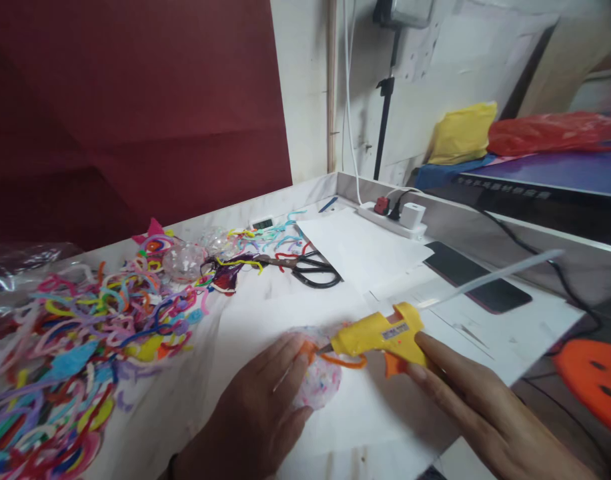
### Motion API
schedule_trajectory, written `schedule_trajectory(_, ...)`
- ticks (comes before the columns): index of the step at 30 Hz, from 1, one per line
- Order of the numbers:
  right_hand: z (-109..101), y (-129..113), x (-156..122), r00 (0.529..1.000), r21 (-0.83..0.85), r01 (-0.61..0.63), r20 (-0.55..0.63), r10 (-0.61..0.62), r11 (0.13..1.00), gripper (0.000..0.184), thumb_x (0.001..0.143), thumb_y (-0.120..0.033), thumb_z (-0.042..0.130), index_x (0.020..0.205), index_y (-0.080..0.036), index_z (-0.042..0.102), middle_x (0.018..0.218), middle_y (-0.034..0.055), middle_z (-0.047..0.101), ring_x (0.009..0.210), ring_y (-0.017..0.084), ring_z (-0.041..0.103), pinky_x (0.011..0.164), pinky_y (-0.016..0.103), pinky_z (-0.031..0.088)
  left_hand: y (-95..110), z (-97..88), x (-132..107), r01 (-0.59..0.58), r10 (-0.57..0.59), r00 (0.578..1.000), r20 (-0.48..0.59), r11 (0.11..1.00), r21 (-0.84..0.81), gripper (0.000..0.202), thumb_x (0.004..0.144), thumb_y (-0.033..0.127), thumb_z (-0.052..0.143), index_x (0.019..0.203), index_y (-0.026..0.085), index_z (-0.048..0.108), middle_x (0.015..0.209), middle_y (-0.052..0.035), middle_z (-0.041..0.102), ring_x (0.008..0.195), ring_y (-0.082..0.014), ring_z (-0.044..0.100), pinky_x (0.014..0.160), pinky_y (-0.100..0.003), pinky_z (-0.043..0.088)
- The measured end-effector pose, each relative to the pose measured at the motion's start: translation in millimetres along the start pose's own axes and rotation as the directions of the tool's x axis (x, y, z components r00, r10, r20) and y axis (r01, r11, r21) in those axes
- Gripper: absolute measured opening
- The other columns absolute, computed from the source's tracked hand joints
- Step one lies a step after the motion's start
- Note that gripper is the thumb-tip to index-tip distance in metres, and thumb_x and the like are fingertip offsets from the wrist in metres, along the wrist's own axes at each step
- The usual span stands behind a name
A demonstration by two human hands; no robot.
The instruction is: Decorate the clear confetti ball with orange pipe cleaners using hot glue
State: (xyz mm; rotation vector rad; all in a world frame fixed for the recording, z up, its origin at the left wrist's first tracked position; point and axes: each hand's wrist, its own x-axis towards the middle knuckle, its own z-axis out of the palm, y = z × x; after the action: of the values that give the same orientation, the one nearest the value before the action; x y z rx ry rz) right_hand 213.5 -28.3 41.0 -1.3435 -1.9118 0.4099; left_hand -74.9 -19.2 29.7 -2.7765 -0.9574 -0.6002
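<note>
Far left on the white marble-patterned table [265, 293] lies a tangled heap of bright, many-coloured pipe cleaners [75, 347]. Beyond it are a few clear plastic balls [185, 260], and to their right black-handled scissors [310, 270].

Near the front edge, the left hand [265, 413] cups a clear, glitter-speckled plastic ball [321, 381] against a white paper sheet [370, 407] on the table, fingers curled over its left side. A thin orange pipe-cleaner loop [346, 363] lies at the ball's right side, just under the nozzle of a yellow plastic hot glue gun [380, 335] with an orange trigger. The nozzle tip touches the ball or nearly does.

The right hand [475, 407] holds the gun by its grip, its fingers long, close together and laid against the handle. A translucent glue stick [490, 279] juts out the back. Behind sit a white power strip [390, 223] and a dark phone [478, 277] — and, far right, an orange plastic stool [595, 380].
</note>
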Motion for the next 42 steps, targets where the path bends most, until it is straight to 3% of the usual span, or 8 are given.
schedule_trajectory(5, 3, -1, -4, 0.999, 0.024, 0.000, 0.042, -0.001, 1.000, 0.023, 0.095, -0.043, 0.042, 0.092, -0.028, 0.059, 0.081, 0.0008, 0.073, 0.068, 0.018, 0.069, 0.054, 0.018, 0.056, 0, -0.1, 1, -0.002, 0.002, 1.000, 0.008, 1.000, -0.004, 0.057, 0.087, 0.017, 0.053, 0.140, 0.006, 0.035, 0.146, -0.0165, 0.041, 0.140, -0.0269, 0.031, 0.110, -0.043, 0.041)
schedule_trajectory(13, 6, 9, -11, 0.996, -0.065, 0.073, 0.059, -0.069, 0.995, 0.018, 0.096, -0.038, 0.042, 0.106, -0.028, 0.052, 0.083, 0.0017, 0.068, 0.075, 0.017, 0.068, 0.055, 0.018, 0.055, -1, 0.8, 1, -0.002, 0.002, 1.000, 0.008, 1.000, -0.018, 0.057, 0.088, 0.017, 0.052, 0.140, 0.006, 0.034, 0.147, -0.0167, 0.039, 0.140, -0.0270, 0.030, 0.110, -0.044, 0.041)
schedule_trajectory(20, 8, 5, -7, 0.997, -0.047, 0.040, 0.063, -0.037, 0.998, 0.015, 0.097, -0.036, 0.041, 0.089, -0.026, 0.047, 0.078, 0.0016, 0.062, 0.072, 0.016, 0.065, 0.056, 0.019, 0.054, -2, 0.6, 2, 0.001, 0.000, 1.000, 0.025, 0.999, -0.037, 0.058, 0.088, 0.017, 0.051, 0.142, 0.006, 0.032, 0.147, -0.0160, 0.038, 0.140, -0.0270, 0.029, 0.109, -0.045, 0.041)
schedule_trajectory(29, 13, -2, 0, 0.996, -0.070, 0.087, -0.027, -0.089, 0.994, 0.017, 0.097, -0.032, 0.041, 0.083, -0.025, 0.046, 0.072, 0.0005, 0.057, 0.061, 0.014, 0.060, 0.052, 0.020, 0.050, -1, -1.7, 0, 0.002, -0.002, 1.000, -0.003, 1.000, -0.003, 0.058, 0.088, 0.018, 0.052, 0.142, 0.007, 0.033, 0.144, -0.0166, 0.041, 0.138, -0.0259, 0.032, 0.108, -0.043, 0.042)
schedule_trajectory(37, 7, 0, -11, 0.995, -0.061, 0.099, 0.002, -0.099, 0.993, 0.010, 0.097, -0.033, 0.043, 0.097, -0.025, 0.050, 0.080, 0.0015, 0.061, 0.065, 0.013, 0.061, 0.055, 0.019, 0.051, -1, 0.0, 0, -0.008, 0.008, 1.000, -0.012, 1.000, 0.001, 0.057, 0.087, 0.018, 0.052, 0.140, 0.007, 0.035, 0.144, -0.0170, 0.043, 0.138, -0.0263, 0.033, 0.109, -0.042, 0.042)
schedule_trajectory(42, 9, 0, -12, 0.992, -0.068, 0.127, -0.004, -0.127, 0.990, 0.011, 0.097, -0.032, 0.042, 0.095, -0.025, 0.050, 0.077, 0.0011, 0.059, 0.063, 0.014, 0.060, 0.054, 0.020, 0.050, 0, 0.6, 0, -0.004, 0.004, 1.000, 0.018, 1.000, 0.005, 0.059, 0.087, 0.019, 0.054, 0.141, 0.006, 0.034, 0.145, -0.0170, 0.042, 0.139, -0.0273, 0.032, 0.109, -0.043, 0.042)
